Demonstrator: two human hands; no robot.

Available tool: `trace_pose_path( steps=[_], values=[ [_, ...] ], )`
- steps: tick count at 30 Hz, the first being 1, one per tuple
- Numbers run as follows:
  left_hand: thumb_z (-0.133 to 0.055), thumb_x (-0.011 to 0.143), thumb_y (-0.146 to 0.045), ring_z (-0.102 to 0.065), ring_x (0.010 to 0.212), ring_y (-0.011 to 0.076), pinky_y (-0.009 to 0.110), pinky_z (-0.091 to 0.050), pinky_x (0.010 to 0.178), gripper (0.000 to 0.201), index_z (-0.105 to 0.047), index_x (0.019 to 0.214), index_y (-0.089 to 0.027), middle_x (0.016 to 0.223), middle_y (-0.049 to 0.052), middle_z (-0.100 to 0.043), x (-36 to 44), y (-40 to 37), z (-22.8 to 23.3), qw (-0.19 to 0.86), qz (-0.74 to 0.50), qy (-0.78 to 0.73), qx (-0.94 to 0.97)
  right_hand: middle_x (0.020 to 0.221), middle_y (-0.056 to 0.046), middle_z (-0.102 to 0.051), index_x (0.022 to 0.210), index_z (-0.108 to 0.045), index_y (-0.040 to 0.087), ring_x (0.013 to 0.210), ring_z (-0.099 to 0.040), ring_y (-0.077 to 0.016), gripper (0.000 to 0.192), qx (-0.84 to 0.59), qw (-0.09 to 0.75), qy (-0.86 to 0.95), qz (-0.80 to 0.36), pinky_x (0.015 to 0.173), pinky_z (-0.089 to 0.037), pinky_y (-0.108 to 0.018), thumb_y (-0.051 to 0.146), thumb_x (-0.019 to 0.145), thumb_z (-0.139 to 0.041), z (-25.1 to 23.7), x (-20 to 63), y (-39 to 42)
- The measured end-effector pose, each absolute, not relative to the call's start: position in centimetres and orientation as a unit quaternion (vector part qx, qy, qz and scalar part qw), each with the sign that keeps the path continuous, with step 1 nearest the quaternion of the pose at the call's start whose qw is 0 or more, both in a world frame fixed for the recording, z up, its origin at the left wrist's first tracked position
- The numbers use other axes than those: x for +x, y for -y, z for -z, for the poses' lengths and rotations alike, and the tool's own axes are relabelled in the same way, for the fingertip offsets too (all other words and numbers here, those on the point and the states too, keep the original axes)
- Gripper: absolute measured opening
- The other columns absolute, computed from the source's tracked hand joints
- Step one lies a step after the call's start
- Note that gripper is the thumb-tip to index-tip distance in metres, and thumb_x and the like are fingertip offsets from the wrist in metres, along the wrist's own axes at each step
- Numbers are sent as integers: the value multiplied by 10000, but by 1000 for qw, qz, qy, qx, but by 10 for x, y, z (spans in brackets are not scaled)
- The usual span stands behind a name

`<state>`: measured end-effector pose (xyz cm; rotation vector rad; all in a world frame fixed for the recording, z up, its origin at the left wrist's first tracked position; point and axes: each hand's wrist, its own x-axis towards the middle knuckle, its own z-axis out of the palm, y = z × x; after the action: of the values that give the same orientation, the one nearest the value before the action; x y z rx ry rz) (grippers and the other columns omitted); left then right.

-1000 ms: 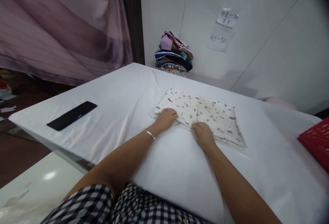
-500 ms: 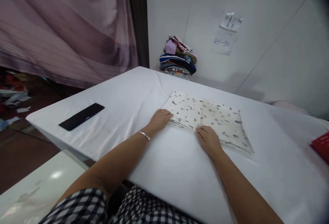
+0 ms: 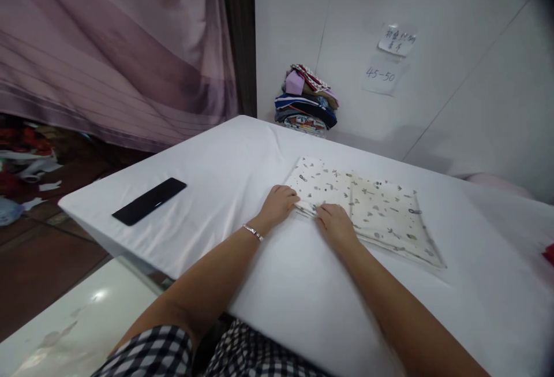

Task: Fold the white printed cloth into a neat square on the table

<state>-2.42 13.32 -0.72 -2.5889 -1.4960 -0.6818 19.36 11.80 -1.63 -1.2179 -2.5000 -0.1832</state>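
A folded cream cloth with small grey-brown printed figures lies flat on the white-covered table. My left hand, with a silver bracelet at the wrist, is closed on the near left corner of the cloth. Close to its right, my right hand pinches the same near edge. Between the two hands that edge is slightly lifted and bunched. The fingertips of both hands are partly hidden by the fabric.
A black flat object lies on the table's left side. Behind the far edge rises a stack of folded fabrics against the wall. Handwritten paper signs hang there. A pinkish curtain hangs at left, and a pale glossy surface stands lower left.
My right hand has slid left along the near edge of the cloth, closer to my left hand. The edge between them is now bunched up. The view has shifted slightly.
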Motion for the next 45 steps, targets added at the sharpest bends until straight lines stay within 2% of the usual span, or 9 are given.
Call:
trace_pose_path(
  steps=[5, 15, 22, 26, 29, 34, 38, 41, 45],
  values=[
    [-496, 827, -119, -523, 1026, 188, 380, -356, 905, 248, -664, 952, -253, 1039, 26, -647, -28, -136, 8, 49, 242, 496, -832, 1004, -95, -623, 1075, -618, 176, 902, -498, -222, 262, -436, 200, 873, 85, 795, -373, -344, 220, 918, -413, 27, 189, -126],
    [-532, 777, -103, -490, 1135, 223, 370, -448, 906, 330, -663, 1036, -259, 1228, 41, -569, -45, -131, 15, -13, 247, 584, -774, 967, -92, -627, 1030, -651, 179, 870, -495, -208, 251, -425, 216, 876, 66, 754, -380, -329, 226, 912, -434, 32, 192, -123],
    [-494, 795, -113, -574, 1053, 174, 305, -479, 881, 352, -655, 1051, -294, 1282, -19, -532, -48, -128, 18, -100, 272, 614, -734, 969, -94, -619, 1014, -644, 198, 889, -507, -219, 222, -453, 189, 870, 49, 766, -382, -340, 205, 873, -472, 20, 179, -122],
    [-482, 769, -79, -566, 1071, 156, 274, -454, 927, 364, -667, 1025, -262, 1242, -9, -558, -47, -132, 23, -132, 323, 603, -717, 1049, -101, -610, 1112, -595, 191, 947, -505, -225, 268, -439, 184, 878, 42, 778, -383, -336, 190, 865, -490, 19, 161, -123],
    [-482, 729, -49, -577, 1036, 151, 271, -454, 918, 438, -618, 1110, -216, 1206, 26, -582, -50, -134, 23, -164, 367, 597, -695, 1078, -95, -611, 1134, -588, 199, 980, -498, -224, 280, -438, 200, 876, 37, 793, -380, -342, 185, 881, -470, 25, 154, -125],
    [-539, 742, -177, -625, 727, 125, 240, -494, 673, 496, -511, 1237, -206, 1025, 29, -666, -59, -132, 17, -241, 381, 655, -607, 1085, -85, -617, 1121, -607, 206, 986, -496, -220, 272, -440, 223, 870, 17, 798, -386, -342, 198, 888, -467, 33, 157, -127],
    [-503, 786, -290, -583, 555, 107, 220, -444, 546, 264, -622, 1003, -197, 821, 5, -692, -60, -132, 11, -283, 387, 673, -563, 1086, -88, -614, 1118, -608, 216, 995, -496, -221, 275, -439, 230, 868, 12, 797, -388, -344, 195, 877, -478, 33, 158, -125],
    [-477, 811, -395, -568, 518, 113, 221, -428, 520, 261, -636, 811, -187, 697, 5, -677, -58, -132, 8, -315, 401, 670, -540, 1091, -93, -608, 1137, -596, 217, 997, -494, -227, 292, -443, 229, 867, 13, 798, -385, -351, 190, 872, -477, 32, 156, -124],
    [-566, 752, -407, -611, 617, 138, 218, -439, 539, 249, -641, 834, -184, 719, 19, -677, -56, -133, 9, -318, 412, 665, -535, 1143, -94, -591, 1210, -546, 221, 1023, -480, -232, 352, -451, 226, 863, 25, 816, -368, -358, 166, 871, -469, 31, 153, -122]
  ],
)
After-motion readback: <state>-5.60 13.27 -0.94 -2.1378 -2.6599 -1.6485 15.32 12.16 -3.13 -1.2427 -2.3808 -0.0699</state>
